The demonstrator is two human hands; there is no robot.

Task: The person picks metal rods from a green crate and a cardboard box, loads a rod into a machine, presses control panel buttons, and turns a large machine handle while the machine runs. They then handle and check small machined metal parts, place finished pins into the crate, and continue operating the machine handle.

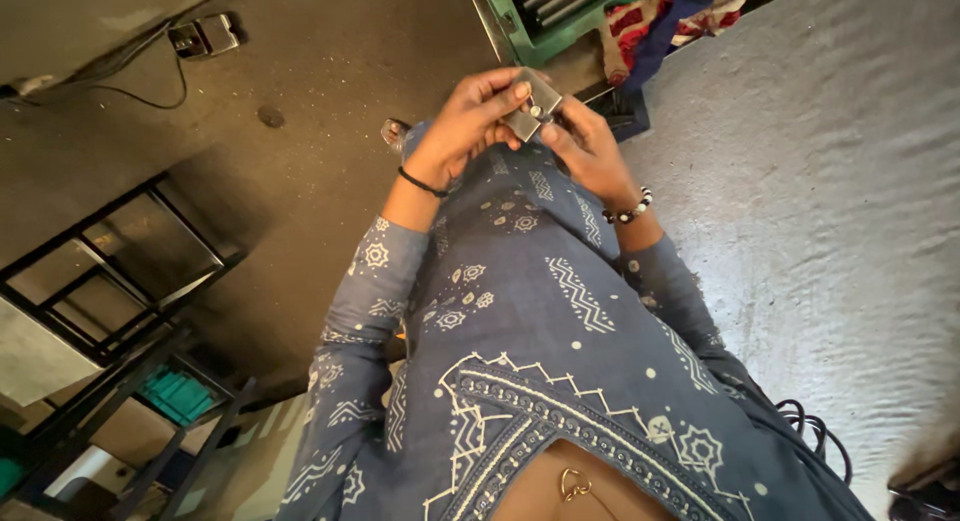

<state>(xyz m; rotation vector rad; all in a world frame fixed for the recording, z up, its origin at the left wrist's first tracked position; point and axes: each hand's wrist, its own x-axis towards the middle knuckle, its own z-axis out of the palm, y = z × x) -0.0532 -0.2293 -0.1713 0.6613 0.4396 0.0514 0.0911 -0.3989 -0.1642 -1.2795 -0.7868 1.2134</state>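
Metal plate pinched between fingers.

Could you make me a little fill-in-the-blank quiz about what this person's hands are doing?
1. Both hands hold one small ____ plate between them.
2. The left hand has a thin ____ band at its wrist.
3. The right hand has a bracelet of black and white ____ at its wrist.
4. The machine frame beyond the hands is painted ____.

Missing words: metal; black; beads; green

This looked like a workshop: a stained, dusty concrete floor, a green metal machine frame, a black steel rack, and a loose cable trailing across the ground.
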